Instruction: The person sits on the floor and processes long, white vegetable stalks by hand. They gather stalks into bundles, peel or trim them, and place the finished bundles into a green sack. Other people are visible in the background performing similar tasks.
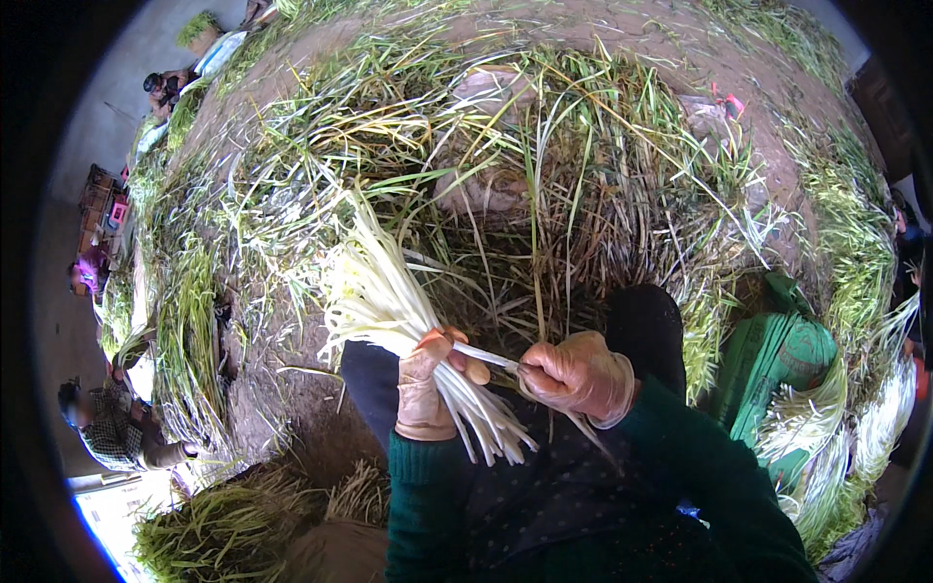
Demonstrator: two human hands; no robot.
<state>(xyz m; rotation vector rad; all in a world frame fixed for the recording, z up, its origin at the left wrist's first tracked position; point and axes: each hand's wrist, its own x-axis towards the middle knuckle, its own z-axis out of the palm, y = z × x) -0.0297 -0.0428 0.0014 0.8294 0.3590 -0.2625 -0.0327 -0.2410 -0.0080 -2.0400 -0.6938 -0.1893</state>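
Observation:
A bundle of pale white-yellow leafy stalks [379, 288], resembling blanched garlic chives, lies slantwise above my lap. Around its middle closes my left hand [430, 382], in a thin translucent glove. Its cut-looking ends [485, 423] fan out below that hand, and the leafy tips spread up and left. My right hand [579, 375], gloved too, grips the end of a single stalk [487, 355] that runs across from the bundle. Thin limp strands [583, 426] hang beneath the right fist; whether they belong to that stalk I cannot tell.
A heap of loose green and dried leaves [612, 189] lies before my knees. At right sits a green woven sack [773, 357], with bundles of pale stalks [802, 423] beside it. A seated person [109, 426] and others are along the left. More greens [233, 510] lie lower left.

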